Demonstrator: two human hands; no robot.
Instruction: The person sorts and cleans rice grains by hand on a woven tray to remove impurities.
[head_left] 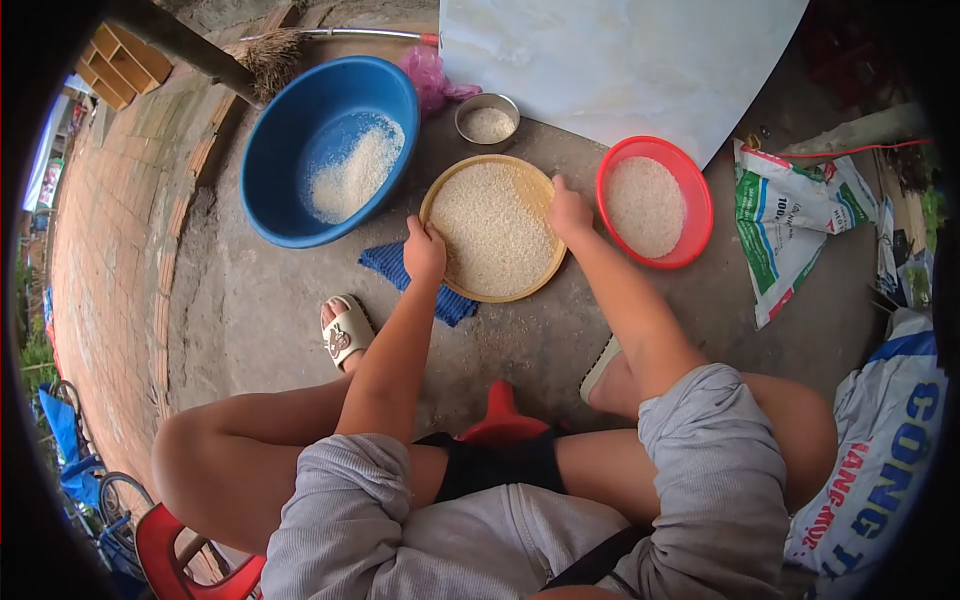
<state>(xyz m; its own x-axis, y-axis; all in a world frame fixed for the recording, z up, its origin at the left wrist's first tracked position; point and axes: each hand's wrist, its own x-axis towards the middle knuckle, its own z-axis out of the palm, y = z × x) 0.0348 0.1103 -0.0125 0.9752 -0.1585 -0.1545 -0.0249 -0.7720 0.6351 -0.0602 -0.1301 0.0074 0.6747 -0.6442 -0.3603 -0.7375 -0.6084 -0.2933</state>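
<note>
While pale grain [492,225] covers most of the round woven tray [499,297], a heap of it lies in the blue basin [288,135], with more in the red basin [697,195] and the small metal bowl [488,101]. Tray sits between both hands: left hand [426,255] closed on its left rim, right hand [570,210] on its right; fingers underneath hidden. Blue basin nearest the brick-lined left edge of the concrete floor [270,315]. Blue cloth [386,262] partly covered by tray. Printed sack [865,450], lower right, cut off by dark border. Cannot tell whether tray touches floor.
</note>
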